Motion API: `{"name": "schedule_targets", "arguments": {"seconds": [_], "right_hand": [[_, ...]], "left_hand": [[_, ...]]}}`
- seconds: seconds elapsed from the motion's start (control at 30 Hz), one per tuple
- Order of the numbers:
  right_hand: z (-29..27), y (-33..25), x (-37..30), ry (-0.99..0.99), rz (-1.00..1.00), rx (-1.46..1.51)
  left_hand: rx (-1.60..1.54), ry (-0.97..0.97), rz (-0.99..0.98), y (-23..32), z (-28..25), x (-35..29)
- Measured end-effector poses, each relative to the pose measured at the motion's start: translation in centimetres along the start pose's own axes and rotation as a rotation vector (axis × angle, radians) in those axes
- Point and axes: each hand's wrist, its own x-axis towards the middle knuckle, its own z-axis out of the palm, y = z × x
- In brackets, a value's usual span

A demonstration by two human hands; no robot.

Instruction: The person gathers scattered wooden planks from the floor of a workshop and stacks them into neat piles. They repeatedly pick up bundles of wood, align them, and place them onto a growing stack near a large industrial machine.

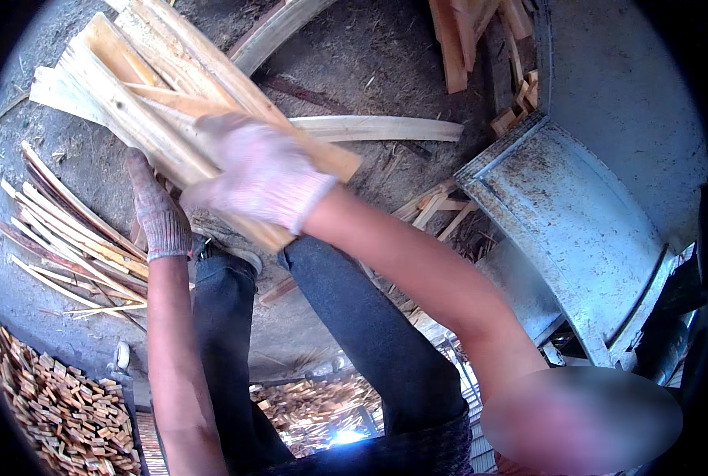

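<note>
Apparently, handling wooden slats (147, 127) is the current step: right grip (259, 170) clasps them above the floor (385, 47); left grip (162, 206) meets their side, its closure unclear to me. Moving them calls for two-handed support.

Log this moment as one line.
left hand: gloved, at side of wooden boards | right hand: gloved, blurred, across boards | ground left: thin wood strips

no readable txt, no legible labels, no brands, nos. or signs to make out
</note>
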Motion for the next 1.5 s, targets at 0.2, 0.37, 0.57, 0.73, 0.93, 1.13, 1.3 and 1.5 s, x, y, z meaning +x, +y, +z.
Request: {"name": "schedule_targets", "arguments": {"seconds": [0.2,0.37,0.57,0.73,0.93,1.13,1.3,1.5], "right_hand": [[-0.9,21.5,-4.0,0.458,0.189,-0.559],[-0.9,23.1,-3.1,0.008,0.337,-0.791],[-3.3,17.2,-5.6,0.070,0.467,-0.573],[-7.6,13.9,-6.6,0.344,0.379,-0.530],[-7.5,3.8,-4.6,-0.189,0.240,-0.666],[-4.8,0.1,-9.0,-0.025,0.339,-0.534],[-8.3,-8.7,-10.6,-0.014,0.333,-0.338],[-7.0,-16.9,-3.5,-0.100,0.094,-0.158]], "left_hand": [[0.516,0.049,0.233,3.9,2.8,-0.2],[0.759,0.112,0.317,2.8,1.9,0.8],[0.621,0.016,0.205,3.8,-0.3,0.3],[0.424,-0.157,0.150,3.9,-1.5,-2.4],[0.557,-0.222,0.032,0.9,-8.1,-4.0],[0.612,-0.301,-0.010,3.8,-8.8,-8.7],[0.473,-0.301,-0.011,3.6,-11.3,-13.4],[0.110,-0.300,-0.192,4.2,-15.7,-17.3]]}}
